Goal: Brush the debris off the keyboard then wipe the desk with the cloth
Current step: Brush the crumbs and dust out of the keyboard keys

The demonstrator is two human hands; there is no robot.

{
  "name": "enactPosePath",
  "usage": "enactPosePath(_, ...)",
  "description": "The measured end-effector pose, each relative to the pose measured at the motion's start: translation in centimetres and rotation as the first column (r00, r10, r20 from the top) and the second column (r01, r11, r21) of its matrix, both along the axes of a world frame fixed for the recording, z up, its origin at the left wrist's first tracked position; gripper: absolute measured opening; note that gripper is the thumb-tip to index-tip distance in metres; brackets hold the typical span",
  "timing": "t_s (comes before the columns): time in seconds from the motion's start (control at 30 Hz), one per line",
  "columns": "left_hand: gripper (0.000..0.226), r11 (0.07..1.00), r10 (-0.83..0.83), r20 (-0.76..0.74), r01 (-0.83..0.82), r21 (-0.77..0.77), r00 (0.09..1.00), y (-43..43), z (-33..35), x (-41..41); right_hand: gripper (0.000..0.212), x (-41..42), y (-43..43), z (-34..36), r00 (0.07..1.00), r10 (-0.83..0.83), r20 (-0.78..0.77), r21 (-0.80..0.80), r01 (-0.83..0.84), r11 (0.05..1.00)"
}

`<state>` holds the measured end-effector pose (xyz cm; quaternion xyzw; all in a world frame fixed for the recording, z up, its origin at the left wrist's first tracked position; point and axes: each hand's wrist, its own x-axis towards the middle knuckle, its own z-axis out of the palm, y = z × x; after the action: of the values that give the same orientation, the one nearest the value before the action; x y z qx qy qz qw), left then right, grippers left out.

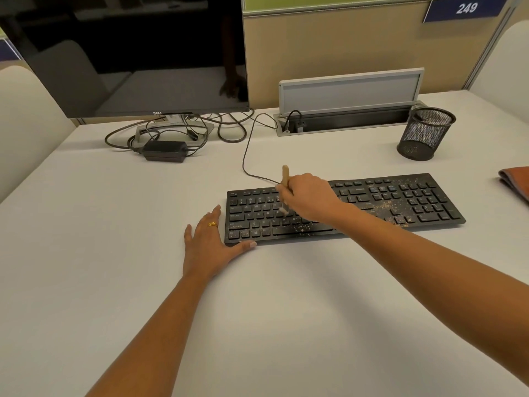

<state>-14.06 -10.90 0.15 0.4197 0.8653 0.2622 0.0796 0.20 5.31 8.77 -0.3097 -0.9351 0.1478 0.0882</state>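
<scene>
A black keyboard (400, 204) lies on the white desk (257, 310), speckled with tan debris (383, 206), thickest on its right half and along the front row. My right hand (309, 197) grips a small brush (285, 174) by its wooden handle, with the pale bristles down on the left-centre keys. My left hand (210, 243) lies flat on the desk against the keyboard's left end, thumb along the front edge. An orange-brown folded cloth (515, 181) lies at the desk's right edge, partly out of frame.
A dark monitor (128, 53) stands at the back left, with cables and a power adapter (164, 150) under it. A cable box with a raised lid (349, 110) sits at the back centre. A black mesh pen cup (425, 133) stands behind the keyboard's right end.
</scene>
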Motion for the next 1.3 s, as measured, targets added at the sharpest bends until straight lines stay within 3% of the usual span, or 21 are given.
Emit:
enactPosePath(0.1, 0.119, 1.0, -0.004, 0.009, 0.004, -0.001, 1.0, 0.0, 0.0, 0.0, 0.044, -0.2, 0.2, 0.5, 0.999, 0.014, 0.04, -0.014, -0.013, 1.0)
enactPosePath(0.27, 0.123, 1.0, -0.003, 0.017, 0.003, -0.004, 1.0, -0.1, 0.0, 0.0, 0.047, -0.2, 0.9, 0.5, 0.986, -0.092, -0.138, -0.113, 0.077, 0.991)
enactPosePath(0.43, 0.123, 1.0, -0.003, 0.006, 0.003, 0.002, 1.0, -0.1, 0.1, 0.0, 0.046, 0.4, 0.8, 0.1, 0.999, 0.014, -0.034, -0.139, -0.019, 0.99)
enactPosePath(0.6, 0.121, 1.0, -0.006, 0.008, 0.006, -0.005, 1.0, -0.1, 0.1, 0.0, 0.044, 0.8, 1.1, 0.2, 0.989, 0.085, -0.117, -0.246, -0.112, 0.963)
enactPosePath(0.8, 0.115, 1.0, 0.007, -0.006, -0.007, 0.002, 1.0, 0.0, -0.1, 0.0, 0.04, 2.3, 2.3, 1.5, 0.973, 0.164, 0.162, -0.052, -0.158, 0.986)
enactPosePath(0.87, 0.116, 1.0, 0.006, -0.007, -0.006, 0.006, 1.0, -0.1, -0.1, 0.0, 0.043, 2.2, 2.6, 1.5, 0.985, 0.125, 0.12, -0.007, -0.126, 0.992)
enactPosePath(0.97, 0.119, 1.0, -0.002, 0.003, 0.002, -0.003, 1.0, -0.1, 0.1, 0.0, 0.044, 2.0, 2.2, 0.8, 0.999, 0.041, -0.036, -0.061, -0.043, 0.997)
enactPosePath(1.2, 0.124, 1.0, -0.013, 0.007, 0.013, 0.0, 1.0, -0.2, 0.3, 0.1, 0.045, 1.8, 1.5, 0.2, 1.0, 0.03, 0.005, -0.043, -0.03, 0.999)
enactPosePath(1.3, 0.125, 1.0, -0.007, 0.005, 0.007, -0.002, 1.0, -0.2, 0.3, 0.1, 0.042, 1.6, 1.8, 0.3, 0.996, -0.036, -0.087, -0.119, 0.025, 0.993)
